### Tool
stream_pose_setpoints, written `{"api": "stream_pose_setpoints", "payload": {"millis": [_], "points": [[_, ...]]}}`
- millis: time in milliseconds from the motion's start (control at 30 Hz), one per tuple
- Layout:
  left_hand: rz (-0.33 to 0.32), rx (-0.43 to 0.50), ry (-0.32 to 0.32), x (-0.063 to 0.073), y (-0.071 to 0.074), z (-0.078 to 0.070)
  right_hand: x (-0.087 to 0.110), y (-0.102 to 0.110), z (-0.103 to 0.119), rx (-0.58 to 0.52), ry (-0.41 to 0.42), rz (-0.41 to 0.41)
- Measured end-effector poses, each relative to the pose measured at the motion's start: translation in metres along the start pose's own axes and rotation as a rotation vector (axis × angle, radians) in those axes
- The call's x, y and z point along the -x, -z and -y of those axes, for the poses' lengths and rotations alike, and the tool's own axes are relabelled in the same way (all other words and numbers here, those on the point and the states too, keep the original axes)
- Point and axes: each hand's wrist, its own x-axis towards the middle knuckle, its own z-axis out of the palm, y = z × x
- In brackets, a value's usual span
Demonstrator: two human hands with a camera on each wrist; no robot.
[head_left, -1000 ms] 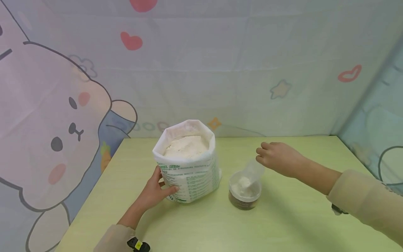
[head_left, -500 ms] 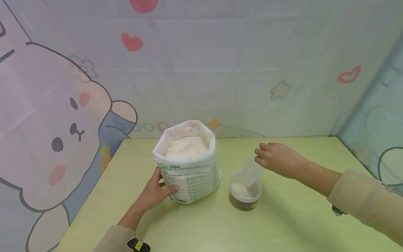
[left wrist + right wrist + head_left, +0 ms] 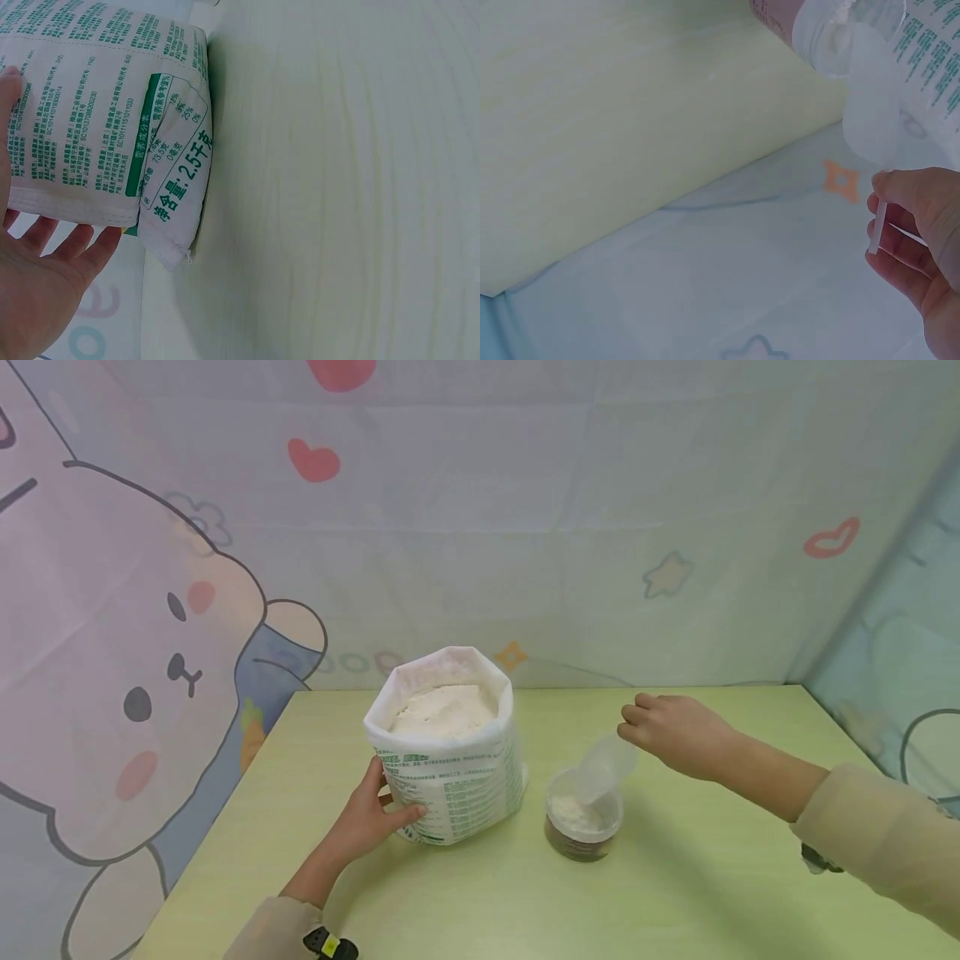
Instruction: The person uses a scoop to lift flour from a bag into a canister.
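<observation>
A white bag (image 3: 450, 785) with green print, full of off-white powder (image 3: 446, 710) that looks like flour, stands upright with its mouth open. My left hand (image 3: 366, 818) grips the bag's left side, thumb on the near face; the left wrist view has its fingers (image 3: 94, 251) round the bag's edge. Between thumb and fingers, my right hand (image 3: 922, 232) pinches the thin handle of a translucent plastic scoop (image 3: 603, 768). The scoop is tilted, its lip down at the mouth of a round tub (image 3: 583, 847). White powder (image 3: 573, 812) lies in the tub.
Both bag and tub stand on a pale yellow-green table (image 3: 480, 910), the tub just right of the bag. A printed cloth backdrop (image 3: 570, 527) rises behind the table's back edge and along its sides.
The scoop has tipped and turned over the tub, and powder seen at its lip earlier now lies in the tub. My right hand has shifted slightly right. My left hand and the bag stay put.
</observation>
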Motion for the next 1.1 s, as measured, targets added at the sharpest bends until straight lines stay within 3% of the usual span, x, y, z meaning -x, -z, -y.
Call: {"api": "stream_pose_setpoints", "payload": {"millis": [333, 767, 933, 1100], "points": [[0.002, -0.005, -0.006, 0.000, 0.001, 0.003, 0.009, -0.012, -0.010, -0.114, -0.078, 0.048], [-0.002, -0.007, -0.012, -0.001, 0.000, 0.001, 0.020, -0.019, -0.010, -0.457, -0.257, 0.141], [-0.001, -0.013, -0.009, -0.001, 0.000, 0.001, 0.023, -0.023, -0.011, -0.574, -0.289, 0.113], [-0.001, -0.012, 0.001, -0.001, 0.000, 0.003, 0.023, -0.028, -0.012, -0.627, -0.267, 0.072]]}}
